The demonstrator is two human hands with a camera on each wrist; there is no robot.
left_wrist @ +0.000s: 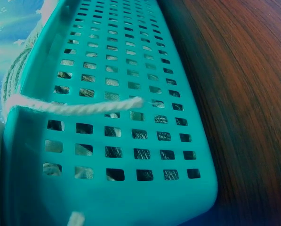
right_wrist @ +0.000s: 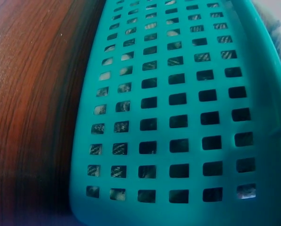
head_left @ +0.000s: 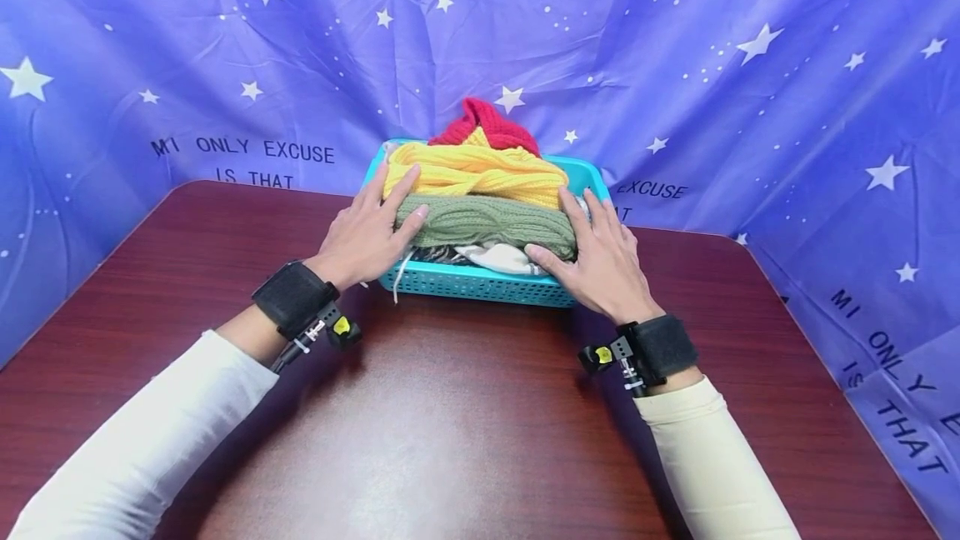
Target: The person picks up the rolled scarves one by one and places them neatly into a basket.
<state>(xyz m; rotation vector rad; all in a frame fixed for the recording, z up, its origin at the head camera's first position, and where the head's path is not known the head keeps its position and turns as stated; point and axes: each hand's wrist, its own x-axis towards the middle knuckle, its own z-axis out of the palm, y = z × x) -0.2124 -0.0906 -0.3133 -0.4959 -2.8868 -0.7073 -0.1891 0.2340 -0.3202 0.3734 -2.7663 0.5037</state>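
A turquoise perforated basket (head_left: 480, 286) is heaped with knitted pieces that look like scarves. A green knit roll (head_left: 483, 225) lies along the front, a bundled yellow knit (head_left: 480, 171) behind it, and a red knit (head_left: 497, 127) peaks at the back. Under the green roll show a white cloth (head_left: 504, 258) and a black-and-white knit (head_left: 438, 254). My left hand (head_left: 362, 238) rests at the left end of the green and yellow bundles, fingers spread. At the right end, my right hand (head_left: 606, 261) touches the green roll with extended fingers. Neither hand appears in its wrist view.
White strands (left_wrist: 84, 109) hang over the basket's front wall. The basket stands on a dark red wood-grain table (head_left: 420, 407), near its back edge. Behind and beside the table hangs a purple curtain (head_left: 360, 65) with stars and lettering.
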